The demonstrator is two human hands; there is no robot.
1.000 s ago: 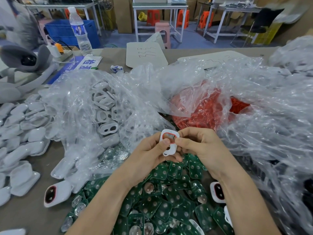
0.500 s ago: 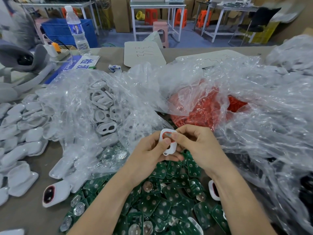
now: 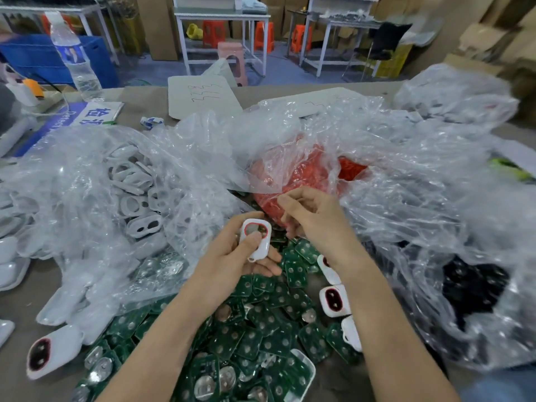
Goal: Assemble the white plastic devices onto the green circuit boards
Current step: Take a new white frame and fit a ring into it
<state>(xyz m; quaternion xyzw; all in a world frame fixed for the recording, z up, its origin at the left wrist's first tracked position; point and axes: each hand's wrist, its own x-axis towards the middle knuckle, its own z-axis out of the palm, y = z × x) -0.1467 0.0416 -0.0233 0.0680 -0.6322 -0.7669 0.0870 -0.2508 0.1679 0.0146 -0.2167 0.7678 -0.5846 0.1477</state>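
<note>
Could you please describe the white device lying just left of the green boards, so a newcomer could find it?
Start at the heap of green circuit boards before the person and go to its left edge. There a white device lies on the brown table. Unlike the plain white shells beyond it, its face has a dark, red-rimmed window; the held device is in the left hand.

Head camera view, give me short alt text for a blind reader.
A person's left hand holds a white plastic device, thumb on its face, above a heap of green circuit boards. The right hand hovers curled beside a clear bag of red parts; whether it holds anything is unclear. A bag of white shells lies left.
</note>
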